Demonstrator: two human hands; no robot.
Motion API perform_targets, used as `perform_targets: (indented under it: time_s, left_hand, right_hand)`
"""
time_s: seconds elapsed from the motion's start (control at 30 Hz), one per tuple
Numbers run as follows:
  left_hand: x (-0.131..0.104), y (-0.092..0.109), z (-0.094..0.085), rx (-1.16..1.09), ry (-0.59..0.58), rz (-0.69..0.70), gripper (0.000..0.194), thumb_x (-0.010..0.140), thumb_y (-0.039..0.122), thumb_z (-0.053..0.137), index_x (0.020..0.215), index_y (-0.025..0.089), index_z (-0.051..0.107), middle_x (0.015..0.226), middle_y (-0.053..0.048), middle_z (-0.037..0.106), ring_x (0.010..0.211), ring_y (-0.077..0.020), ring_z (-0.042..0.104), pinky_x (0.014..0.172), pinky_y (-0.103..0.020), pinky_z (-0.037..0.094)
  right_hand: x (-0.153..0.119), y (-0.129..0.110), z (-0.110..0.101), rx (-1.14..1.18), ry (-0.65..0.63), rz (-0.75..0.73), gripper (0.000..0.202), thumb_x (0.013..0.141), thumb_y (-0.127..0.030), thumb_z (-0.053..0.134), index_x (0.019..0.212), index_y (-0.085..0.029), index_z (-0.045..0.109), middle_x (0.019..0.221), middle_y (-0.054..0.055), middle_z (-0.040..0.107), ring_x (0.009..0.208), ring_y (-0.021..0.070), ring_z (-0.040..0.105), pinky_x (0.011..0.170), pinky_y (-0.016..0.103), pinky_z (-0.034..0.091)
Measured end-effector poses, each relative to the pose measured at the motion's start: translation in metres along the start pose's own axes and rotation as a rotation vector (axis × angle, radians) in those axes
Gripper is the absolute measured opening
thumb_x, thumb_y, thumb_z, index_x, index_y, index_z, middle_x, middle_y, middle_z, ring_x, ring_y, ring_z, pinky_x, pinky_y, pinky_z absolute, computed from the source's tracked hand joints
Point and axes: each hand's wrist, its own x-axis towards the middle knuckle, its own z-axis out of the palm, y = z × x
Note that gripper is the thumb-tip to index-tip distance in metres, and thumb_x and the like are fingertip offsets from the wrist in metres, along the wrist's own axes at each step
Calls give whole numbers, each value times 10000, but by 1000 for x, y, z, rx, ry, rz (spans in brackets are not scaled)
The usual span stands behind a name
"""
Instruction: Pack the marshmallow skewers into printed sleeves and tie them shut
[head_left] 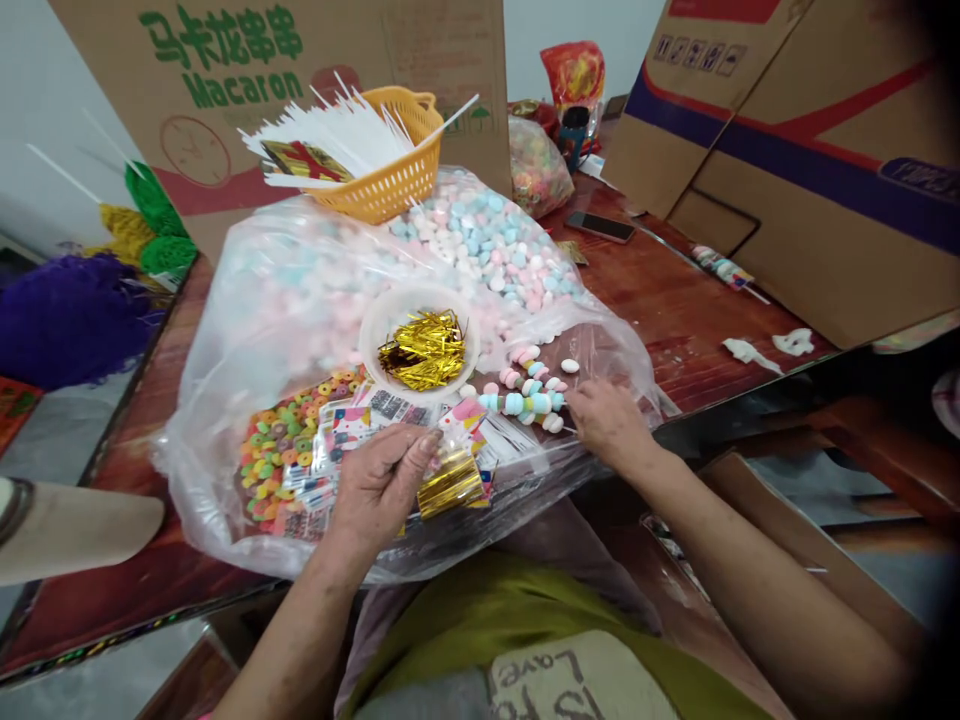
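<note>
My left hand [390,480] is closed in a pinch on a small clear plastic wrapper [452,440], above gold foil strips [450,484]. My right hand [604,420] has its fingers together at the right end of a skewer of blue and white candies [521,403]; whether it grips the stick is hard to see. More candy skewers [529,368] lie just behind it. A white bowl [369,335] of gold twist ties [425,348] stands between the hands, farther back. Printed labels [330,455] and ring candies [281,445] lie left of my left hand.
Behind, an orange basket [390,185] of white sticks rests on a plastic sheet [217,350] with pastel candies [495,240]. Cardboard boxes [810,130] stand at the back and right. A phone [600,227], a wrapped skewer [724,268] and crumpled tissue [750,354] lie on the table [660,300].
</note>
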Motion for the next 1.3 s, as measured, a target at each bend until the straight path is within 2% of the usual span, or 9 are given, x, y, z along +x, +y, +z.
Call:
perform_targets:
  time_s: [0.1, 0.23, 0.37, 0.5, 0.77, 0.97, 1.07, 1.17, 1.3]
  left_hand:
    - [-3, -4, -5, -8, 40, -12, 213, 876, 270, 490, 769, 174, 647, 789, -26, 676, 733, -130, 614, 672, -240, 484]
    - [-2, -5, -12, 15, 16, -2, 237, 876, 283, 487, 744, 173, 649, 748, -23, 671, 689, -125, 605, 652, -242, 478]
    - [2, 1, -18, 6, -16, -7, 242, 876, 292, 483, 741, 182, 650, 721, -14, 668, 681, -129, 603, 643, -245, 474]
    - [2, 5, -25, 1, -35, 8, 262, 875, 308, 477, 729, 175, 648, 703, -19, 663, 654, -126, 593, 633, -246, 468]
    - [-3, 0, -23, 24, 0, -54, 257, 874, 308, 482, 734, 175, 652, 639, 0, 628, 593, -107, 563, 567, -214, 441]
    - [-2, 5, -21, 3, -164, -8, 321, 886, 323, 452, 646, 163, 593, 545, 14, 528, 523, -87, 478, 504, -194, 386]
    - [-4, 11, -18, -74, -211, -19, 342, 891, 315, 442, 605, 160, 548, 545, 16, 517, 509, -81, 457, 498, -196, 375]
    - [-10, 10, -16, -109, -155, -66, 338, 892, 329, 443, 630, 165, 578, 559, 9, 544, 522, -92, 486, 515, -209, 397]
    - [-17, 3, -17, -72, -21, -136, 316, 875, 388, 467, 721, 184, 651, 566, 6, 579, 518, -107, 503, 522, -227, 424]
  right_hand:
    - [-10, 12, -13, 150, 120, -95, 330, 849, -170, 428, 1115, -167, 623, 993, 108, 680, 917, 219, 618, 806, 330, 469]
    - [-31, 14, -44, 348, 473, -281, 286, 878, -203, 457, 1111, -175, 621, 1046, 72, 692, 894, 164, 662, 812, 269, 517]
    - [-37, 4, -65, 182, 617, -392, 282, 865, -156, 483, 1109, -108, 616, 974, 128, 704, 847, 190, 678, 753, 269, 538]
    - [-32, 1, -70, 95, 705, -380, 289, 868, -170, 488, 1125, -126, 611, 880, 114, 713, 755, 185, 679, 668, 258, 537]
    - [-34, 3, -64, 68, 613, -462, 346, 859, -164, 477, 1183, -201, 593, 895, 82, 710, 752, 172, 667, 658, 262, 523]
    - [-35, 13, -68, 163, 530, -523, 395, 869, -202, 468, 1241, -313, 541, 824, 12, 707, 695, 126, 659, 612, 208, 503]
    - [-36, 9, -65, 205, 504, -523, 404, 863, -190, 479, 1247, -302, 535, 920, 17, 715, 769, 138, 676, 670, 216, 521]
    - [-38, 5, -63, 212, 498, -486, 357, 868, -192, 476, 1206, -248, 579, 958, 49, 716, 786, 165, 685, 689, 243, 538]
    - [-45, 5, -65, 353, 591, -307, 344, 852, -179, 529, 1178, -256, 608, 992, 41, 711, 836, 164, 684, 752, 239, 540]
